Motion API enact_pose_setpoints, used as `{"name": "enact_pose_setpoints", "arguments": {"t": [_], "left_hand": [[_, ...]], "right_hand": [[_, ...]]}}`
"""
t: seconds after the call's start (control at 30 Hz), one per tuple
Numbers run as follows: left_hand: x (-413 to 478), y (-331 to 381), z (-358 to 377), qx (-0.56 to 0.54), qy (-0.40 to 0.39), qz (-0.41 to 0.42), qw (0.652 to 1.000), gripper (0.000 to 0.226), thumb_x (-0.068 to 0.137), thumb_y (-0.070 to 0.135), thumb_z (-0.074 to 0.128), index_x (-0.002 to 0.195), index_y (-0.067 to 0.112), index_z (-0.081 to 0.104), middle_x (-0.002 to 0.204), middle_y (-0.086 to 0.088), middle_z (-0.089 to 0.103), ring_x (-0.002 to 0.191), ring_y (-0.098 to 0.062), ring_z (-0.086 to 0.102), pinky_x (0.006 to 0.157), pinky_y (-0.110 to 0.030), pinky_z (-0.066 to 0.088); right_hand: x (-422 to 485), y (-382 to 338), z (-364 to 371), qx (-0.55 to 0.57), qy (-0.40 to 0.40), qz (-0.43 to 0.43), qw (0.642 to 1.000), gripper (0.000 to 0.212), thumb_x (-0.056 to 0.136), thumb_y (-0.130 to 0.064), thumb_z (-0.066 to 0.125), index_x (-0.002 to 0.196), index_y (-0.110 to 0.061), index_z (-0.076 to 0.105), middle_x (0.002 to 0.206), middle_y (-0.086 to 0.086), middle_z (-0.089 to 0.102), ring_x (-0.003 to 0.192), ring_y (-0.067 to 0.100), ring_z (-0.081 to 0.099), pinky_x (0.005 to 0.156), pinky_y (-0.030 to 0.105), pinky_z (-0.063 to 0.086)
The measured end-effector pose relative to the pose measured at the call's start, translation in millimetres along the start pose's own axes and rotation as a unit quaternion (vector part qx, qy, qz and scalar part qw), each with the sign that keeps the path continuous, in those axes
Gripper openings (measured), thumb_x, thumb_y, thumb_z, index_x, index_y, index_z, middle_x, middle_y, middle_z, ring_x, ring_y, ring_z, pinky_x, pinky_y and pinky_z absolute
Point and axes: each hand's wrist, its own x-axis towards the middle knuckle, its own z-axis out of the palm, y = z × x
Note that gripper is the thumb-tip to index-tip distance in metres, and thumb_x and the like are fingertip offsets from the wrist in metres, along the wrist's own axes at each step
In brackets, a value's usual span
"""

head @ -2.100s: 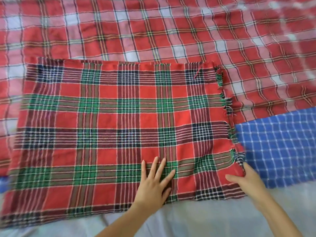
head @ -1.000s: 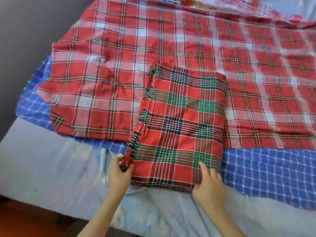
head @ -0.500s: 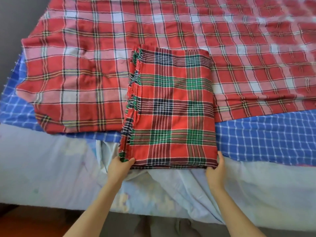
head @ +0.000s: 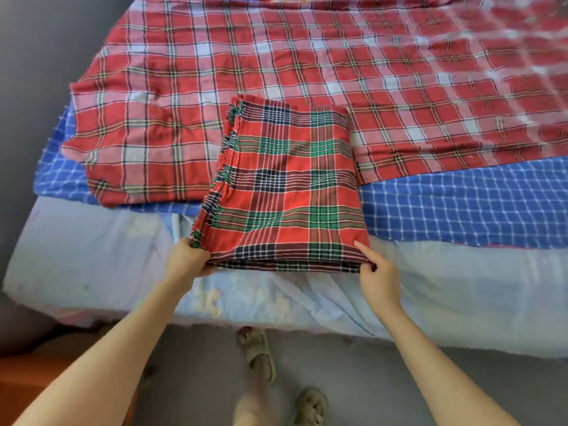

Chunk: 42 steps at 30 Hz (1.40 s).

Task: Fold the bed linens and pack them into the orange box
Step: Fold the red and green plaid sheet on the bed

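Head camera looks down on the near edge of the bed [head: 92, 256], where the folded red-and-green tartan cloth [head: 289, 192] lies as a thick rectangle, fringed edge to the left. Its far half rests on the spread red-and-white plaid sheet [head: 307, 66] and its near end hangs over the pale bedsheet. The left hand [head: 189, 261] grips the near left corner, fingers curled round the stacked layers. The right hand [head: 376, 276] pinches the near right corner, one finger lying along the top.

I'd say the folding of this piece is about done and the lift is being set up — both hands have the same edge. Next it wants raising with the layers kept together, or one more fold if the box is small, then carrying over.

The orange box I can't make out for sure; there's an orange patch at the near left, beside the bed. The plaid sheet and the blue checked sheet [head: 461, 204] beneath it are not yet folded.
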Motion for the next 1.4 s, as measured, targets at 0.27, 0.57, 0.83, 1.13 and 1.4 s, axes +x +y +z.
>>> {"name": "enact_pose_setpoints", "arguments": {"t": [0.27, 0.57, 0.83, 1.13, 1.4], "left_hand": [[-163, -38, -52, -0.018, -0.095, -0.155, 0.983, 0.008, 0.086, -0.009, 0.05, 0.079, -0.005, 0.049, 0.055, -0.019, 0.058, 0.035, -0.018, 0.054, 0.034, -0.017, 0.043], [-165, 35, -30, -0.122, -0.136, -0.165, 0.969, 0.009, 0.092, 0.002, 0.049, 0.084, 0.004, 0.052, 0.054, -0.008, 0.05, 0.029, -0.004, 0.042, 0.03, -0.009, 0.033], [-10, 106, 32, -0.253, -0.08, -0.145, 0.953, 0.022, 0.098, 0.006, 0.042, 0.076, 0.001, 0.043, 0.07, -0.013, 0.047, 0.026, -0.011, 0.051, 0.029, -0.015, 0.04], [112, 133, 84, -0.293, -0.023, -0.136, 0.946, 0.02, 0.095, 0.012, 0.049, 0.084, -0.002, 0.058, 0.082, -0.018, 0.055, 0.056, -0.013, 0.052, 0.036, -0.009, 0.039], [71, 80, 133, 0.213, 0.086, 0.373, 0.899, 0.045, 0.091, 0.019, 0.051, 0.135, 0.011, 0.045, 0.122, -0.007, 0.055, 0.109, -0.024, 0.053, 0.096, -0.038, 0.042]], "right_hand": [[-140, 30, -119, -0.059, -0.271, 0.13, 0.952, 0.045, 0.086, 0.007, 0.043, 0.114, -0.018, 0.068, 0.058, -0.01, 0.06, 0.032, 0.004, 0.034, 0.039, 0.015, 0.03], [-43, -23, -163, 0.172, -0.248, 0.341, 0.89, 0.017, 0.087, 0.004, 0.042, 0.073, -0.005, 0.047, 0.048, 0.007, 0.04, 0.029, 0.005, 0.026, 0.028, 0.012, 0.023], [112, -42, -74, 0.228, -0.123, 0.409, 0.875, 0.018, 0.09, -0.004, 0.046, 0.073, -0.004, 0.044, 0.047, 0.013, 0.049, 0.021, 0.006, 0.029, 0.028, 0.011, 0.03], [220, -10, -6, 0.203, -0.019, 0.428, 0.88, 0.005, 0.096, 0.001, 0.041, 0.098, 0.001, 0.045, 0.075, 0.018, 0.045, 0.021, 0.008, 0.035, 0.027, 0.014, 0.034], [151, -21, 34, -0.177, 0.097, -0.027, 0.979, 0.037, 0.098, -0.022, 0.047, 0.132, -0.011, 0.053, 0.124, 0.012, 0.059, 0.107, 0.03, 0.058, 0.085, 0.038, 0.045]]}}
